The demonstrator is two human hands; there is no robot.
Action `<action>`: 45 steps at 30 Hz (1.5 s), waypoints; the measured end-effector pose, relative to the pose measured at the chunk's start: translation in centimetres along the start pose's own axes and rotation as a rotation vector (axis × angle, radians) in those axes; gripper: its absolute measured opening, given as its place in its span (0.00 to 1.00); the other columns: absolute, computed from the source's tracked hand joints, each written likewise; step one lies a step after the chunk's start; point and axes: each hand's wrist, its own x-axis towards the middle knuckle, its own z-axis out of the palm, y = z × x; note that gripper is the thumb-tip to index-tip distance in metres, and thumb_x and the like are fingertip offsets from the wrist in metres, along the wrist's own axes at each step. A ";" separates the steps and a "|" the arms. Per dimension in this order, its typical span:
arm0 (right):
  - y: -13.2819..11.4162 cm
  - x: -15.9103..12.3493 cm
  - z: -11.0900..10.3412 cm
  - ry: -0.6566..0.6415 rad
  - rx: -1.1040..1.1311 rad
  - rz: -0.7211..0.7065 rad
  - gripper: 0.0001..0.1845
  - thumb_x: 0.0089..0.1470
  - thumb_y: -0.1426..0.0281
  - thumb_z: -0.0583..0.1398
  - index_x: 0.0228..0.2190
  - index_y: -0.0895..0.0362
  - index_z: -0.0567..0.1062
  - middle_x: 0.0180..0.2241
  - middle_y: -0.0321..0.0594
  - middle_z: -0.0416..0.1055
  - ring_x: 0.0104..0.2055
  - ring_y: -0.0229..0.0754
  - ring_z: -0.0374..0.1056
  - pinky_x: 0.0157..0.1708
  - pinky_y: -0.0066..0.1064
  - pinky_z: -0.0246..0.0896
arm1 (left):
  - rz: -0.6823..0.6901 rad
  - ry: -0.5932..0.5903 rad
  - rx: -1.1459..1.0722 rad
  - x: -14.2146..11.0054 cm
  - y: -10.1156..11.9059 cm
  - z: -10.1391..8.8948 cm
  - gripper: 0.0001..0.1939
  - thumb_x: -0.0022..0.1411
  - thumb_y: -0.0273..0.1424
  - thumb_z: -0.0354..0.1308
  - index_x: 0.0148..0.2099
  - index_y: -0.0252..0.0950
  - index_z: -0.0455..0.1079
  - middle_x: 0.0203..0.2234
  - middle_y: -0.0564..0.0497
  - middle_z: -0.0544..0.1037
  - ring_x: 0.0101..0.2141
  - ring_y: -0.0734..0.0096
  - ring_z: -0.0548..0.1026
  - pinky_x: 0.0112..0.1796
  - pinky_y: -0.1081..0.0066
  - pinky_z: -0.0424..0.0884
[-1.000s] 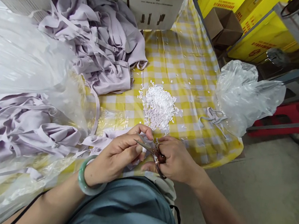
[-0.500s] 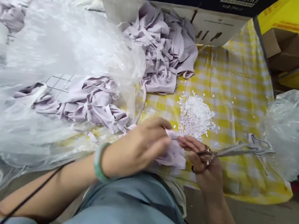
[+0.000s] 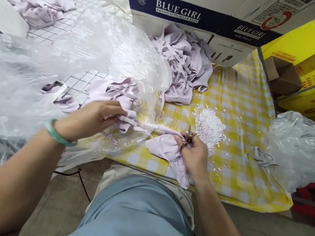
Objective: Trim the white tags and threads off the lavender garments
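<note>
My left hand [image 3: 97, 120] is over the left side of the table, its fingers pinched on a thin lilac strap [image 3: 127, 120]. That strap stretches right toward my right hand [image 3: 195, 156], which grips the lilac garment [image 3: 165, 147] by its upper edge. Small scissors [image 3: 188, 131] are also in my right hand, looped on its fingers, with the blades pointing up. The lower part of the garment hangs over the table's near edge. Beneath my left hand lie more lilac garments [image 3: 123, 89], partly among clear plastic.
A pile of lilac garments [image 3: 184, 68] leans against a beer carton [image 3: 181, 12] at the back. Small white pieces [image 3: 209, 126] are heaped on the yellow checked cloth [image 3: 241, 105]. Clear plastic bags [image 3: 103, 47] spread at left; another bag [image 3: 296, 145] and loose straps [image 3: 261, 157] lie at right.
My left hand has moved left, away from my right hand, drawing out the strap. The scissors, earlier pointing right, now point up. The garment is more spread out, and the view has shifted.
</note>
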 end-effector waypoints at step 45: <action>-1.8 -2.7 3.2 -0.251 0.640 0.238 0.19 0.46 0.54 0.65 0.28 0.56 0.70 0.27 0.34 0.69 0.28 0.37 0.64 0.31 0.29 0.63 | -0.129 0.109 -1.212 5.9 11.0 7.1 0.14 0.68 0.36 0.51 0.32 0.34 0.69 0.32 0.50 0.66 0.28 0.75 0.64 0.30 0.74 0.64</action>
